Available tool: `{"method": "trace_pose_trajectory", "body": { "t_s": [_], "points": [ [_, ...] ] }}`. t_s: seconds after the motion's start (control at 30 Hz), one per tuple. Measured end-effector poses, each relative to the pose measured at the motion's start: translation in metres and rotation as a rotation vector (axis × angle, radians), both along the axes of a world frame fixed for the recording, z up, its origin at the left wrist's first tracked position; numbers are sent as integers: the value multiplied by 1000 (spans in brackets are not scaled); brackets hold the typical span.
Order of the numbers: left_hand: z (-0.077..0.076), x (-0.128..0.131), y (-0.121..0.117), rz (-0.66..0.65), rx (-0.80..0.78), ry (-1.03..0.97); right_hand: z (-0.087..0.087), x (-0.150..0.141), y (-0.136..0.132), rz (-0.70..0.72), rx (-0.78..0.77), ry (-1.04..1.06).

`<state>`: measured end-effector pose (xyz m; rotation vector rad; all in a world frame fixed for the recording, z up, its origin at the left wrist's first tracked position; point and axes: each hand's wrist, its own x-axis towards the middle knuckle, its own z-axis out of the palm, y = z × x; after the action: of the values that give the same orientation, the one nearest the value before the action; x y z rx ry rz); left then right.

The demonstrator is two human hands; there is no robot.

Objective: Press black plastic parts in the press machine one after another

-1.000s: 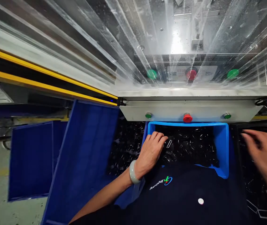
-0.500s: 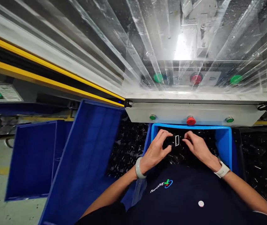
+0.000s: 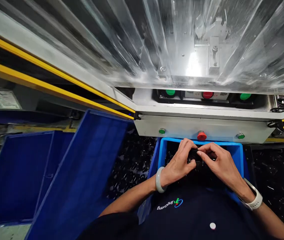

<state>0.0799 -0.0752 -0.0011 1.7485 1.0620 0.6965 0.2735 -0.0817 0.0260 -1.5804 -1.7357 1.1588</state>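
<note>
Over the light-blue bin (image 3: pixel 239 160), both hands meet at a small black part (image 3: pixel 194 155). My left hand (image 3: pixel 178 163), with a pale bangle at the wrist, grips it between thumb and fingers. Thumb and index finger of my right hand (image 3: pixel 221 163) pinch at the part's right edge, close to the left fingertips. Fingers cover much of the part, so its full shape is hidden. Dark pieces fill the shadowed bin beneath; single ones are hard to make out.
Ahead, a machine ledge carries a red button (image 3: pixel 201 135) and two green ones. A clear striped screen (image 3: pixel 181 79) hangs above it. Left, a large blue crate (image 3: pixel 82 166) stands beside heaped black parts (image 3: pixel 134 156). More black parts (image 3: pixel 276 170) lie right.
My right hand has come in from the right to the part in my left hand, which has shifted right. The clear screen has risen, uncovering the buttons behind it.
</note>
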Motion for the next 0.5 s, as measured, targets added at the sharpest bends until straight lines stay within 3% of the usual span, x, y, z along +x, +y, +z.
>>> {"method": "trace_pose_trajectory", "body": {
  "t_s": [0.13,0.23,0.3,0.4,0.5],
  "points": [
    [5,0,17,35,-89,-87,-2,9,14,-20,22,14],
    [16,-2,46,164,-53,-147,18,14,58,86,107,27],
    [29,-4,73,269,15,-190,43,13,111,66,316,-21],
    [52,-5,123,427,150,-209,79,5,215,-117,669,-246],
    [66,-3,179,526,307,-218,96,-6,317,-234,646,-473]
  ]
}}
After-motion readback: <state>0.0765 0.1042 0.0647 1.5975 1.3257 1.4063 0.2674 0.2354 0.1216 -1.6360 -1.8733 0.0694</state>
